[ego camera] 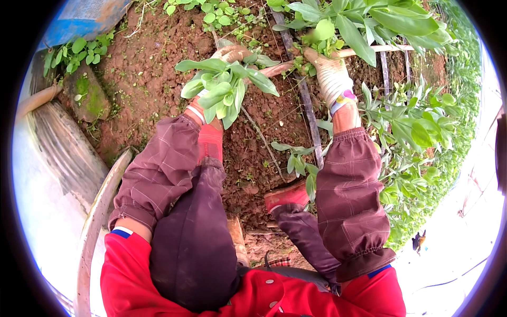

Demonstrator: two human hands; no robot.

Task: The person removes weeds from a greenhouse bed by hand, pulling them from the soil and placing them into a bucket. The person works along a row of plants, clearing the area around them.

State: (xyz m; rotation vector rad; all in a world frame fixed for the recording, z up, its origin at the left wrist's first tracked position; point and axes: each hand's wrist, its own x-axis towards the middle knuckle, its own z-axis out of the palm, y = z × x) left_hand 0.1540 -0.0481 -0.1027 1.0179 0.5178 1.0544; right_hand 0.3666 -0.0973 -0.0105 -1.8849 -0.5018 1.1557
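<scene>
My left hand (pixel 231 53), in a soiled white knit glove, is low over the soil behind a broad-leaved green plant (pixel 222 87). The leaves cover its wrist and part of the palm, and its fingertips are hidden. Farther right, my right hand (pixel 328 75) wears a similar glove. Its curled fingers are closed around small round-leaved weeds (pixel 324 45), beside a pale curved pole (pixel 277 69). A taller broad-leaved plant (pixel 356 27) overhangs that hand.
Reddish-brown soil (pixel 142 75) lies under both arms. A dark strip (pixel 307 107) and thin lines cross the bed. Dense green plants (pixel 420 130) fill the right side. At left are a mossy slab (pixel 87 93), a curved pole (pixel 97 214) and blue sheeting (pixel 79 20).
</scene>
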